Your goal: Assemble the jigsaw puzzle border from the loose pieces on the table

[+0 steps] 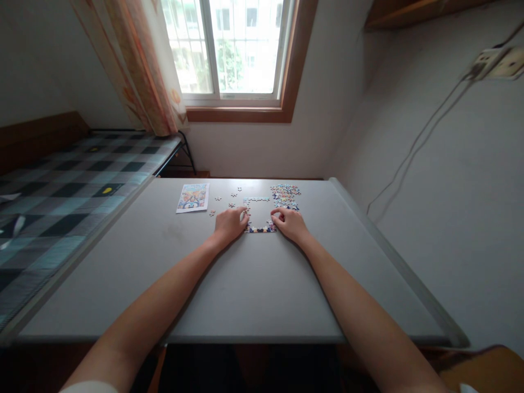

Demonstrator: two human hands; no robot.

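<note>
A rectangular border of joined puzzle pieces point(262, 230) lies on the grey table point(254, 284). My left hand point(231, 222) rests at its left side, fingers bent and touching the edge pieces. At the right side is my right hand point(290, 222), its thumb and index finger brought together near the border's lower right; whatever is between them is too small to make out. Beyond the right hand lies a pile of loose puzzle pieces point(285, 191). Several single pieces point(218, 198) are scattered to the left of the border.
A printed picture sheet point(193, 197) lies on the table's back left. Left of the table stands a bed with a checked cover point(82, 180). A window point(245, 49) with a curtain point(135, 65) is behind. Cables hang from a wall socket point(487, 63) at right.
</note>
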